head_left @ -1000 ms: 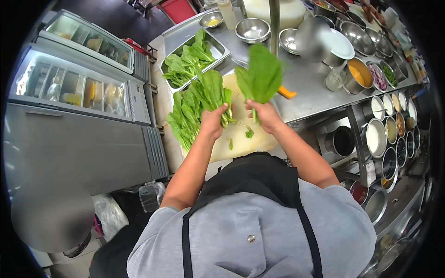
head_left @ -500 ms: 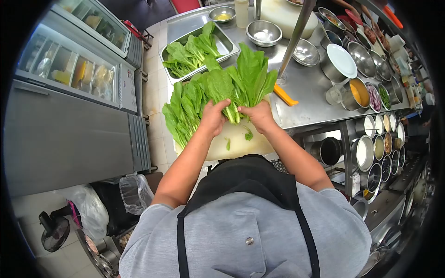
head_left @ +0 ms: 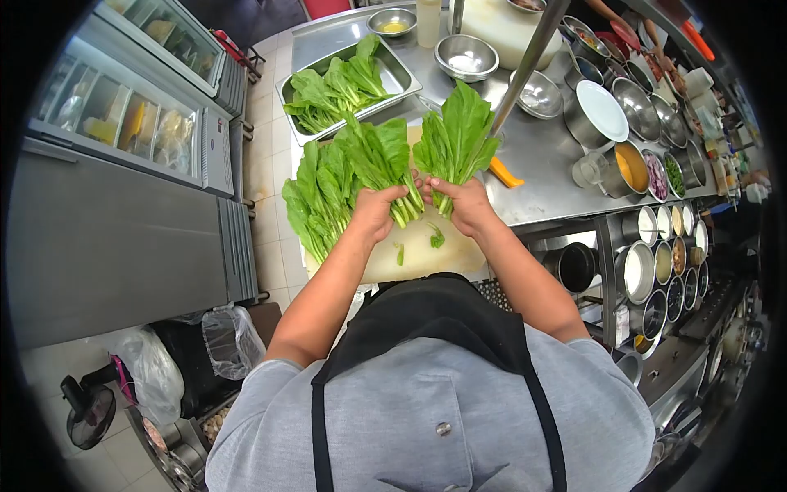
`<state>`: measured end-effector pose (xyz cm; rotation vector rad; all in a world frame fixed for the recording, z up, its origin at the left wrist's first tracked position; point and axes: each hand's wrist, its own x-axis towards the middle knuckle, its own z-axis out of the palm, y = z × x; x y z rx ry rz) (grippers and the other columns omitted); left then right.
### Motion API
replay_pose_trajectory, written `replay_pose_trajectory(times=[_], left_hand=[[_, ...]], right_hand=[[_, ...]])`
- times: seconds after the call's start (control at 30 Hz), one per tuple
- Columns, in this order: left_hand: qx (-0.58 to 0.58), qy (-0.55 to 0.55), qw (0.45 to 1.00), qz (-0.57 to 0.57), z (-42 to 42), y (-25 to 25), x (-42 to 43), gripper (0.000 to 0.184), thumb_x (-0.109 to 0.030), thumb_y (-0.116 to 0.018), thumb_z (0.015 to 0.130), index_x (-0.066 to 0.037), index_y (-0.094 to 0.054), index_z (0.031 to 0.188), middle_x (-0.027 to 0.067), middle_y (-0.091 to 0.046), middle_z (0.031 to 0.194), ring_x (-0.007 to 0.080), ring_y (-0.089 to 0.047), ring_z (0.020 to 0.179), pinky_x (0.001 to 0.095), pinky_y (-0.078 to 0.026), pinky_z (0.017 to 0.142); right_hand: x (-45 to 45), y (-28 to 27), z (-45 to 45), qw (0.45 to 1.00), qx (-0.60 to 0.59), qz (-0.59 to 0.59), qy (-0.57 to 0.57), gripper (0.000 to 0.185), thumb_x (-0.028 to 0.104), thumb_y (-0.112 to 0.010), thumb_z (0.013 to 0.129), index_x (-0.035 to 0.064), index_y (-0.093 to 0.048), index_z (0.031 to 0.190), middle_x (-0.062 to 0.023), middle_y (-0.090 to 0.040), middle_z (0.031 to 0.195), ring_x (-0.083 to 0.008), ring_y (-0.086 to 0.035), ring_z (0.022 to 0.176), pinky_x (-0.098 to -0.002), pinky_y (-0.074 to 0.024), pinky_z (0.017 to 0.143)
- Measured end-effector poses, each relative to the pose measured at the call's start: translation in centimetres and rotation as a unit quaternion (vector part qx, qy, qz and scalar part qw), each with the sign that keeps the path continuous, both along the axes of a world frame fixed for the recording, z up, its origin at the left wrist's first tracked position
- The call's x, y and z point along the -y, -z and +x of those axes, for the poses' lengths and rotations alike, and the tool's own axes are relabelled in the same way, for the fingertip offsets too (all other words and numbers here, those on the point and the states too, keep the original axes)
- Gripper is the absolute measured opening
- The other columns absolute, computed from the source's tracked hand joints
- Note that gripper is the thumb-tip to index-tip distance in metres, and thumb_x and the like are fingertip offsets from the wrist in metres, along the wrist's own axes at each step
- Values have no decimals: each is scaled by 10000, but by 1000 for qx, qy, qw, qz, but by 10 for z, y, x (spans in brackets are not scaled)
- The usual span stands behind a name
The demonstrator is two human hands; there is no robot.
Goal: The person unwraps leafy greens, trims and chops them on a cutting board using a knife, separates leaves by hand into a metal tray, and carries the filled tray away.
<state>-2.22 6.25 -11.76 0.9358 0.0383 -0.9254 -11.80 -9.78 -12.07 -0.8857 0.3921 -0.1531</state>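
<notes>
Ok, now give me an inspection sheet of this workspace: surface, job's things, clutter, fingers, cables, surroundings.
Surface: steel counter, with a pale cutting board.
Job's things: left bunch and right bunch of leafy greens in hand; loose greens at the board's left; more in a steel tray.
Clutter: green scraps on the board; orange handle beside it.
Fingers: left fingers and right fingers each close around a bunch.
Cables: nothing seen.
Surroundings: glass-topped cabinets and fan, left.

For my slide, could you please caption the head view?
Left hand and right hand each hold leafy greens over a cutting board.
</notes>
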Motion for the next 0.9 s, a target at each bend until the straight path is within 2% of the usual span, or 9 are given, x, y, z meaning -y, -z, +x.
replay_pose_trajectory(times=[0.07, 0.13, 0.3, 0.37, 0.47, 0.57, 0.77, 0.83, 0.9], left_hand=[[7, 11, 1000, 13, -2, -2, 0, 290, 52, -622, 855, 114, -607, 1138, 173, -699, 1040, 263, -681, 987, 396, -589, 802], [71, 10, 997, 13, -9, -7, 0, 368, 14, -641, 871, 95, -564, 1221, 181, -666, 1152, 299, -665, 1037, 444, -565, 876], [87, 9, 995, 39, -5, 2, 0, 362, -9, -713, 840, 84, -595, 1170, 169, -668, 1143, 272, -668, 1011, 411, -554, 861], [75, 4, 996, 54, -8, 0, 3, 362, -6, -727, 833, 85, -596, 1159, 158, -667, 1137, 262, -666, 997, 403, -551, 861], [117, -40, 986, 109, -11, 2, 8, 361, -1, -746, 821, 76, -600, 1143, 133, -665, 1106, 247, -657, 954, 404, -550, 846], [76, -67, 989, 103, -14, -8, 12, 381, 0, -759, 814, 71, -598, 1151, 123, -664, 1076, 239, -649, 924, 404, -550, 828], [92, -43, 992, 80, -16, -7, 6, 407, -22, -773, 810, 81, -588, 1158, 129, -661, 1079, 237, -648, 923, 399, -556, 805], [97, -73, 989, 79, -18, -4, 8, 307, -30, -761, 813, 74, -637, 1074, 118, -687, 1006, 197, -662, 845, 332, -550, 731], [102, -51, 985, 129, -13, -4, 7, 273, -39, -744, 829, 81, -632, 1047, 121, -684, 983, 204, -663, 835, 336, -553, 722]], right_hand=[[-1, 7, 1, 999, -27, -13, 30, 205, 34, -621, 912, -25, -616, 1109, -106, -682, 1010, -222, -656, 902, -335, -530, 766], [-1, 5, 1, 999, -31, 24, 35, 203, 35, -621, 913, -18, -622, 1108, -106, -683, 1014, -225, -658, 905, -340, -528, 777], [5, 16, 0, 998, -19, 48, 34, 215, 56, -660, 893, 1, -642, 1100, -99, -689, 1018, -212, -655, 897, -343, -517, 775], [3, 4, -4, 994, -83, -66, 13, 231, 74, -763, 810, 10, -669, 1011, -74, -685, 938, -170, -629, 812, -315, -497, 724], [-13, -22, -6, 984, -100, -141, -29, 200, 96, -793, 778, 19, -684, 927, -40, -658, 821, -141, -569, 689, -297, -460, 637], [-6, 2, -2, 981, -138, -127, -39, 209, 98, -808, 758, 12, -686, 904, -26, -638, 770, -124, -542, 655, -289, -429, 602], [-7, -13, -3, 974, -124, -178, -58, 209, 111, -812, 744, 8, -677, 866, -35, -628, 743, -124, -536, 610, -305, -399, 533], [0, 7, 4, 963, -165, -202, -70, 199, 114, -807, 748, 13, -673, 855, -35, -623, 734, -125, -528, 595, -309, -399, 524], [10, 18, 7, 948, -208, -225, -82, 190, 116, -803, 752, 18, -670, 845, -34, -618, 725, -127, -521, 581, -313, -399, 515]])
